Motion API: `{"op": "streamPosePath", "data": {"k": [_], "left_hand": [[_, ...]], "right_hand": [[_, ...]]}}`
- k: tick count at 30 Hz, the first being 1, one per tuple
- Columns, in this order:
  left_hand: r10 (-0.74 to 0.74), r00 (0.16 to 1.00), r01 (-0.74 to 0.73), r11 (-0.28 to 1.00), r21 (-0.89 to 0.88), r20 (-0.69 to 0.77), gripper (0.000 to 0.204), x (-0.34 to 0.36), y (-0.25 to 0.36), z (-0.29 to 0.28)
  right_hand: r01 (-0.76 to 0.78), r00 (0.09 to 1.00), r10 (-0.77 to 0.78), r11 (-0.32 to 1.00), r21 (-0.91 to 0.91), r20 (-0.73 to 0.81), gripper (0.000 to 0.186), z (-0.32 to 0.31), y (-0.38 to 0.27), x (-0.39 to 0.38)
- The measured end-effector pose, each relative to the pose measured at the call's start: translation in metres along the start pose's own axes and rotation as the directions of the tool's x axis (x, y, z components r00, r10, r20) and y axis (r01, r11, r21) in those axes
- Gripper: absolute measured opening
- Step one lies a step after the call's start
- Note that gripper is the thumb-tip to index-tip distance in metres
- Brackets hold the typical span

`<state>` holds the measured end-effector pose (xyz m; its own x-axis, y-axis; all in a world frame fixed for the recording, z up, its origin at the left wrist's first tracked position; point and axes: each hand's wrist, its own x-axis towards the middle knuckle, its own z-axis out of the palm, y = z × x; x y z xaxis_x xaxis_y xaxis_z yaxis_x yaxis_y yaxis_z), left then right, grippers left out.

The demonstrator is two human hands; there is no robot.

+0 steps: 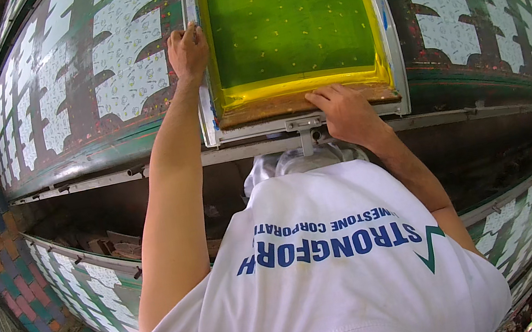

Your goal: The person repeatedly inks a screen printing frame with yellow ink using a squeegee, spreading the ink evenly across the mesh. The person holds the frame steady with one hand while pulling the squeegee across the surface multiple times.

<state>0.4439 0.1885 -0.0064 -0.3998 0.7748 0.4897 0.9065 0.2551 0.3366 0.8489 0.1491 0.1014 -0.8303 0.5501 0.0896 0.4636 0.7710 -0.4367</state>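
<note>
Upper centre of the frame: a screen-printing frame (291, 28) with green mesh lies on the long printing table (136, 149), over patterned cloth (115, 64).
Left hand (188, 52): I see it curled over the frame's left rail, fingers gripping the edge, arm stretched far up.
Right hand (347, 113): it rests palm-down on the near bar by the wooden squeegee (257, 111), fingers bent over the edge.
Metal bracket (304, 124): just left of my right hand, touching the near bar.
Key relation: the frame's long axis runs up the picture, away from me; my right hand is nearer.
</note>
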Motion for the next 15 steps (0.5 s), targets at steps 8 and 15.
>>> {"op": "streamPosePath", "data": {"k": [8,15], "left_hand": [[0.034,0.999,-0.034,0.999,0.019,-0.028,0.029,-0.002,-0.004,0.006],[0.008,1.000,-0.008,1.000,-0.007,-0.013,0.029,-0.005,-0.005,0.009]], "right_hand": [[-0.126,0.992,0.123,0.986,-0.109,-0.036,0.030,0.025,-0.010,0.027],[-0.182,0.983,0.185,0.979,-0.090,0.021,0.039,-0.002,-0.014,0.025]]}}
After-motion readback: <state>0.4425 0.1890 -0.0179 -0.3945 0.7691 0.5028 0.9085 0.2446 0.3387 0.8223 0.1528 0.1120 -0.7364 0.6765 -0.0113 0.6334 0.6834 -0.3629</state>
